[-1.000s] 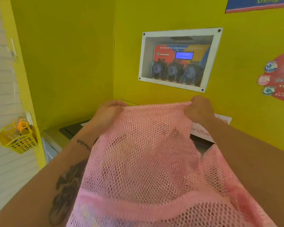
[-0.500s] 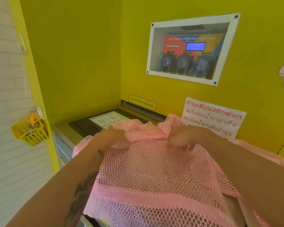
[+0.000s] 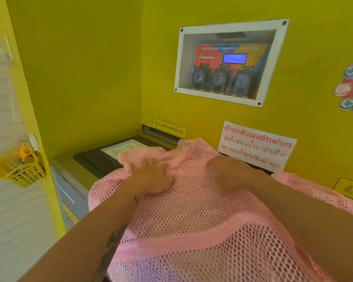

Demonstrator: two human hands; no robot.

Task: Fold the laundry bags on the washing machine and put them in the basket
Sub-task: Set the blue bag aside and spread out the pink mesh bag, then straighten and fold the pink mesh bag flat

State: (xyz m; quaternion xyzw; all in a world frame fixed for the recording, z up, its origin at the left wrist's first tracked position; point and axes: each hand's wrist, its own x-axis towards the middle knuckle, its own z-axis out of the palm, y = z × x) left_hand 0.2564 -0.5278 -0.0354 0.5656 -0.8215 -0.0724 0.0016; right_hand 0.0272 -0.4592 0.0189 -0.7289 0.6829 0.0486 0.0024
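A pink mesh laundry bag (image 3: 192, 216) lies spread over the top of the washing machine (image 3: 90, 161) and drapes over its front edge toward me. My left hand (image 3: 151, 176) presses down on the bag's left part, fingers spread and bunching the mesh. My right hand (image 3: 228, 171) lies flat on the bag near its far edge, fingers apart. More pink mesh (image 3: 314, 192) lies to the right behind my right arm. No large basket for the bags is in view.
Yellow walls close in the corner behind and to the left. A white-framed chemical dispenser (image 3: 228, 64) is set in the back wall above a white paper sign (image 3: 255, 149). A small yellow basket (image 3: 18, 167) holding scissors hangs on the left wall.
The bag was held up in the air by both hands; it has come down onto the machine top. Both hands have let go of its top edge and now press on it.
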